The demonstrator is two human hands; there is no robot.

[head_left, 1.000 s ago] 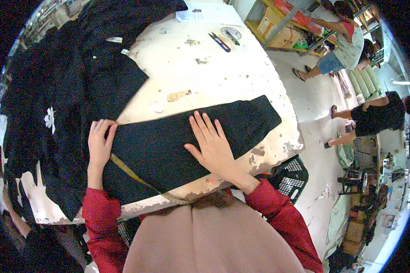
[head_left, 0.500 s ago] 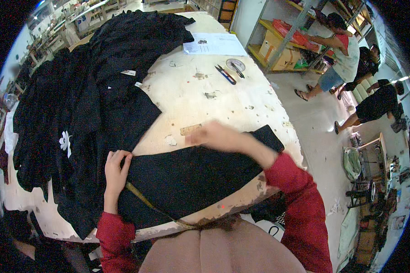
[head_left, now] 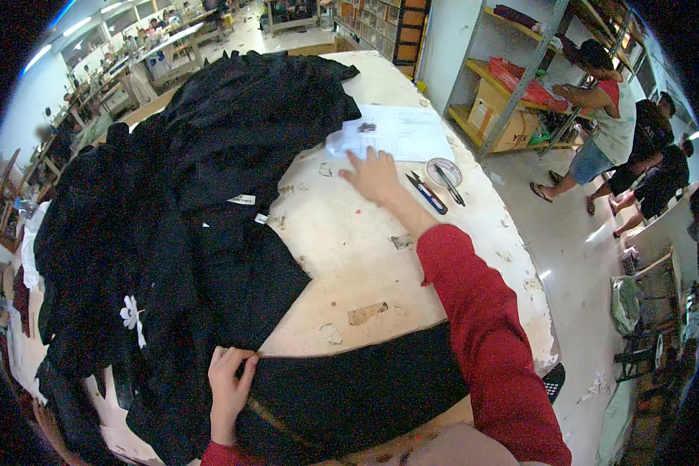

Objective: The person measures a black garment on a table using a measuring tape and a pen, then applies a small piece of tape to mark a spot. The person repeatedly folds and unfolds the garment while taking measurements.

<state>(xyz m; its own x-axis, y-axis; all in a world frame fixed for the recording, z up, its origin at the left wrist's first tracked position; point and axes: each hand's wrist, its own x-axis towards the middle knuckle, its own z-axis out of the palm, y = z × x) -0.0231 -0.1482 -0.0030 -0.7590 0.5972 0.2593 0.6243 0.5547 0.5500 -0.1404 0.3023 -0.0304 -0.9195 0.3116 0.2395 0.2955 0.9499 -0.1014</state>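
Garment [head_left: 357, 388] lies best w/ our L grip [head_left: 231, 388] pinching its edge w/o tugging, our R grip [head_left: 375, 181] spread by paper [head_left: 412, 133].

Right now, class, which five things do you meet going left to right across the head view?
White flower-shaped piece, person's bare left hand, person's bare right hand, red-and-blue-handled thread snips, brown cardboard box.

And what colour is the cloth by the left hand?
The cloth is black, best seen in the head view.

Right fingers [head_left: 373, 161] at white paper [head_left: 410, 137]
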